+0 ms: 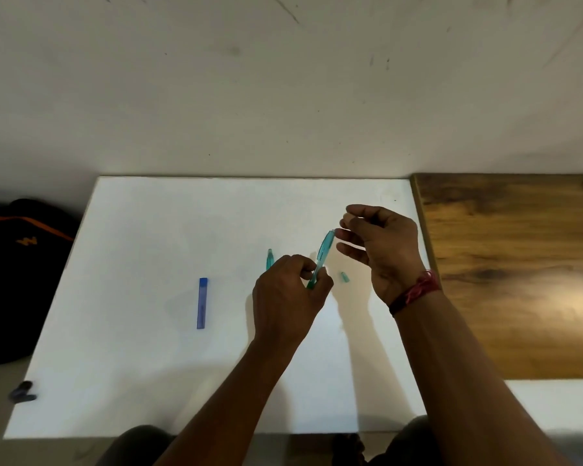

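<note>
White board (pixel 148 364): flat against the wall; carries the loose parts.
Wooden tabletop (pixel 519 264): adjoins the board's right edge.
Black bag (pixel 14 280): left of the board, cut off by the frame.
Right hand (pixel 381 250): raised at the barrel's upper end, fingers half curled, thumb and forefinger close together.
Left hand (pixel 286 297): fingers curled round the barrel's lower end.
Pencil barrel (pixel 323 255): teal, tilted, held above the board between the hands.
Blue lead case (pixel 202 303): flat on the board, well left of the hands.
Teal tip piece (pixel 269 258): on the board, partly behind the left hand.
Teal cap (pixel 343 277): on the board, below the right hand.
Risk: a lead fed off-axis would probably snap; a lowered wrist could knock the cap away.
Hidden: anything thin in the right fingertips cannot be made out, nor the barrel's lower end.
</note>
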